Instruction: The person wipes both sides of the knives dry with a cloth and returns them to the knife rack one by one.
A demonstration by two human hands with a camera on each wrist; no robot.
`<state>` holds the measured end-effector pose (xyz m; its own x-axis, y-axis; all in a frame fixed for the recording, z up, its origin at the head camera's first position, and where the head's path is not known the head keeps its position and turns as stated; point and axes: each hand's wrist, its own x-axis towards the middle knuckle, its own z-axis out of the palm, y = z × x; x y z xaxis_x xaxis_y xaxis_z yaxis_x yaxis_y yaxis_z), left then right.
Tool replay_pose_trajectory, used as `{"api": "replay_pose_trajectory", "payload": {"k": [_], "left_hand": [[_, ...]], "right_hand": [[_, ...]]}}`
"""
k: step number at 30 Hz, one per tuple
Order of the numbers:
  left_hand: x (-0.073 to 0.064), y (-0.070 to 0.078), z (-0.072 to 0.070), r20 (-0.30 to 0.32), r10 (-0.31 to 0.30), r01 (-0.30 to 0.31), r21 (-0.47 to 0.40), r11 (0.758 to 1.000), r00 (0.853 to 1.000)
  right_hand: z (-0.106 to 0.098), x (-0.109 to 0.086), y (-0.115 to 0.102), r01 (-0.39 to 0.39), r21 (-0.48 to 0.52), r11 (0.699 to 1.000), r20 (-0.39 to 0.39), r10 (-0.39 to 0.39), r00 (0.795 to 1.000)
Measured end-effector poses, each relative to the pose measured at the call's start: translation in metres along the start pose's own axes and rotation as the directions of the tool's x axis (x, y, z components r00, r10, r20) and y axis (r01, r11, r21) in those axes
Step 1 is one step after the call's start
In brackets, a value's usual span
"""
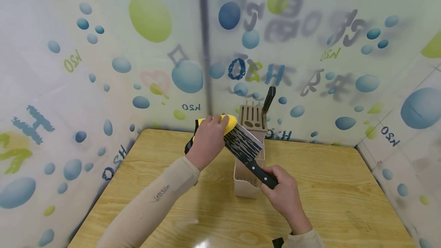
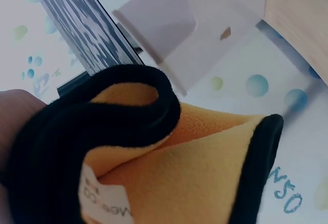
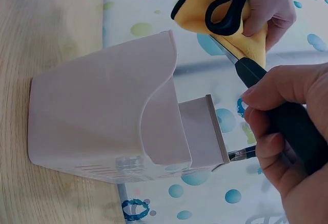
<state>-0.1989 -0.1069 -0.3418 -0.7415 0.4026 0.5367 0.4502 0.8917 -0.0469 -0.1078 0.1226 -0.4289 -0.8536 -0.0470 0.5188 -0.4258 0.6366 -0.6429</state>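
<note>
My right hand point(image 1: 285, 191) grips the black riveted handle point(image 3: 292, 121) of a cleaver point(image 1: 242, 143), its fingers wrapped round it. The broad blade, patterned in black and silver streaks, points up and to the left in the head view. My left hand point(image 1: 208, 141) holds a yellow cloth point(image 2: 179, 167) with black edging, folded over the far end of the blade. That end is hidden under the cloth. A white label point(image 2: 107, 198) shows on the cloth in the left wrist view. The cleaver is held above a pale knife holder point(image 3: 97, 106).
The holder stands on a wood-grain table point(image 1: 317, 186) near the back. Its slotted brown top point(image 1: 250, 117) carries a black-handled knife point(image 1: 270, 98), handle upward. Sheets printed with bubbles hang behind the table and at both sides point(image 1: 148, 18).
</note>
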Motion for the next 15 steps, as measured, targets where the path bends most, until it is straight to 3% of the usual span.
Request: {"api": "replay_pose_trajectory", "payload": {"k": [15], "left_hand": [[-0.007, 0.024, 0.003, -0.015, 0.104, -0.103, 0.058, 0.993, 0.994]], "right_hand": [[-0.003, 0.0, -0.001, -0.017, -0.003, 1.0, 0.0, 0.017, 1.0]]}}
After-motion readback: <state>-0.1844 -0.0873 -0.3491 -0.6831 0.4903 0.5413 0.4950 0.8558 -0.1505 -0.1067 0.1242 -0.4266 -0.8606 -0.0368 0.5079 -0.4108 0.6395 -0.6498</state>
